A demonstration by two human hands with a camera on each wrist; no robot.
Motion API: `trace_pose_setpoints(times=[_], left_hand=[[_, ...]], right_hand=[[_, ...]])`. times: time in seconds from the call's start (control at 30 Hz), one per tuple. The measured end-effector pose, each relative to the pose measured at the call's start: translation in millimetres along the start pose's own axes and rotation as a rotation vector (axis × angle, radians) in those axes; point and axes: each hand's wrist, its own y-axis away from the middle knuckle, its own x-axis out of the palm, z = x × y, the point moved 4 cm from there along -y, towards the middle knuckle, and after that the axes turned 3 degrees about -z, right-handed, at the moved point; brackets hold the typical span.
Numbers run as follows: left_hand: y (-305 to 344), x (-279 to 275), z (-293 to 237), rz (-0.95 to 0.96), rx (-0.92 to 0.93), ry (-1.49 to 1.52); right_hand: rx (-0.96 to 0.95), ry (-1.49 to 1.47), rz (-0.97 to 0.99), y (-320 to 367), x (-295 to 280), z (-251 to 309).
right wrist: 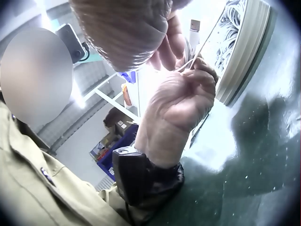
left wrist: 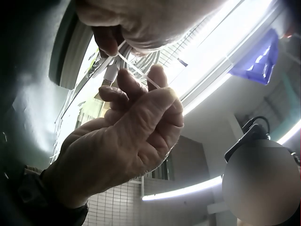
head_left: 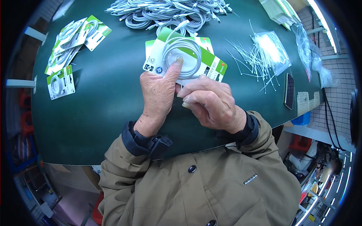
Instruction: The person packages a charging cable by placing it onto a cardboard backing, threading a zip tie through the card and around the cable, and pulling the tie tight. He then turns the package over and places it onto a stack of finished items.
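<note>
My left hand (head_left: pixel 160 84) grips a green-and-white packaging card (head_left: pixel 215 64), thumb pressed over the middle of a coiled white USB cable (head_left: pixel 197 62) on its front. Just below the card's lower edge is my right hand (head_left: pixel 215 101), thumb and fingers brought together. The left wrist view shows this right hand (left wrist: pixel 127 127) pinching a thin white cable tie (left wrist: pixel 138 73), which runs up toward the left hand's fingers. In the right wrist view, the tie (right wrist: pixel 203 44) bends around beside a USB plug (right wrist: pixel 194 30), close to the left hand (right wrist: pixel 181 99).
A heap of white cables (head_left: pixel 169 15) lies at the back. Carded cables (head_left: pixel 64 45) are piled at the left, with a single one (head_left: pixel 60 83) nearer. Loose cable ties (head_left: pixel 260 56) spread at the right beside a plastic bag (head_left: pixel 273 49) and a phone (head_left: pixel 289 90).
</note>
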Motion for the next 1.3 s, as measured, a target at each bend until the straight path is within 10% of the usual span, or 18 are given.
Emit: trace_pose_setpoints(times=[0.7, 1.3], left_hand=[[0, -2, -6, -0.043, 0.089, 0.081], [10, 5, -5, 0.016, 0.052, 0.056]], right_hand=[[0.022, 0.179, 0.267, -3, 7, -6], [0.095, 0.443, 0.034, -8, 2, -5]])
